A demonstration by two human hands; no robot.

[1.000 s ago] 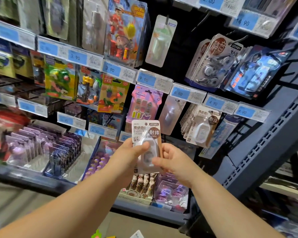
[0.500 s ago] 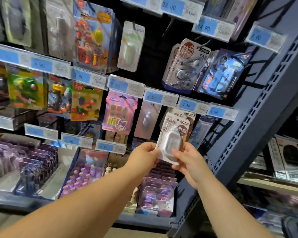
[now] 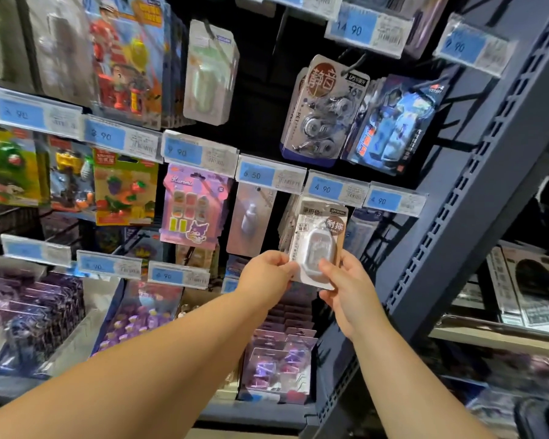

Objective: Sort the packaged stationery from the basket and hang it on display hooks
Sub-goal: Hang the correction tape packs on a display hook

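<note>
- left hand (image 3: 267, 274) pinches lower-left edge of white carded blister pack with clear plastic bubble (image 3: 319, 240)
- right hand (image 3: 346, 286) fingers curled round its lower-right corner
- blue 4.90 price tag (image 3: 336, 188) just above pack

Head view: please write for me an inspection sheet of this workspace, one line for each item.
surface: dark blue display rack carrying price tags
job's things: stationery pack held just under a 4.90 tag, in front of similar hung packs; hooked or not cannot be told
clutter: nothing seen
hands: left hand and right hand pinch the pack's lower corners
cables: nothing seen
surroundings: toy packs hang at left; purple packs below
</note>
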